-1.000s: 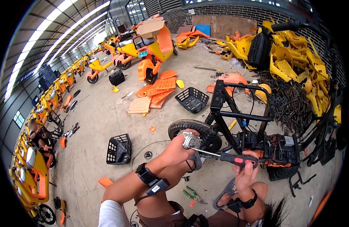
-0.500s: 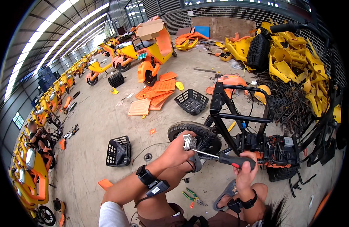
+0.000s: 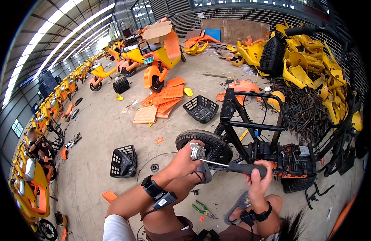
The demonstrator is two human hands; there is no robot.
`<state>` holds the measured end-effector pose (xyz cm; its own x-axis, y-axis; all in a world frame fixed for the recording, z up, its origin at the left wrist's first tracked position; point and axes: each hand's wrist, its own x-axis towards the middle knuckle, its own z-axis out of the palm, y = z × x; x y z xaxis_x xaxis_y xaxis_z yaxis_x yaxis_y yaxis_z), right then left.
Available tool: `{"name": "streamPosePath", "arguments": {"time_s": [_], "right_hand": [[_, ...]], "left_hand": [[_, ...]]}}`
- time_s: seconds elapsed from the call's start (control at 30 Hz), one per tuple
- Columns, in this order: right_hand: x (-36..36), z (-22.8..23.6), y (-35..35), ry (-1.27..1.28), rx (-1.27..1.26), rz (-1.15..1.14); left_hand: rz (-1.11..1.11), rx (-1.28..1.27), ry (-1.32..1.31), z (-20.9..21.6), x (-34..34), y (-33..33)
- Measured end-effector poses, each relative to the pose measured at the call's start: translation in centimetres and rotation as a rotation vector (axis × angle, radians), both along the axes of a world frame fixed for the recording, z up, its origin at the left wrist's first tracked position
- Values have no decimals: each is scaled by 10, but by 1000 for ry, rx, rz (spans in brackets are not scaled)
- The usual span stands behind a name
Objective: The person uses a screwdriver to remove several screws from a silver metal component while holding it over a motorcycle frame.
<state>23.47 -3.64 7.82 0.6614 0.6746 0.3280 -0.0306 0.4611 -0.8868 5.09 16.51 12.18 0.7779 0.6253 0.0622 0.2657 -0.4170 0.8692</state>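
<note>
While the left hand [image 3: 187, 161] is closed around a silvery part [image 3: 198, 152], fingers curled about it, the right hand [image 3: 257, 182] grips the dark handle of a screwdriver [image 3: 246, 168], fingers bent round it and thumb pressed on its near side. Shaft runs left to the part's lower edge; cannot tell whether the tip sits in the part or only against it.

Landmark: the frame [image 3: 255, 125], black, bare, of a two-wheeler. Part lies left of and nearer than the frame, its wheel [image 3: 201, 138] just beyond; screwdriver handle close in front of the frame. Black strap [image 3: 263, 215] on the right wrist, a second on the left.

Floor notes: pliers [image 3: 204, 209], green-and-yellow handles, well on the near side of the frame, beside a sandal [image 3: 237, 208]. Toothed ring [image 3: 154, 167] left of the frame, a basket [image 3: 123, 161] farther left. Beyond the frame, slightly left, a second black basket; orange panels [image 3: 169, 96] past that. Orange shell [image 3: 245, 86] directly behind the frame. Yellow panels [image 3: 310, 60] heaped behind and right of the frame, dark scrap [image 3: 298, 108] at their foot.
</note>
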Motion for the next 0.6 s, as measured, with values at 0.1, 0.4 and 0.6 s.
{"name": "streamPosePath", "arguments": {"time_s": [0.1, 0.4, 0.6], "right_hand": [[-1, 2, 3, -127, 37, -33], [7, -7, -3, 112, -152, -29], [1, 10, 2, -167, -1, -44]], "left_hand": [[15, -65, -5, 7, 0, -1], [8, 18, 11, 6, 0, -4], [-23, -88, 5, 10, -2, -2]]}}
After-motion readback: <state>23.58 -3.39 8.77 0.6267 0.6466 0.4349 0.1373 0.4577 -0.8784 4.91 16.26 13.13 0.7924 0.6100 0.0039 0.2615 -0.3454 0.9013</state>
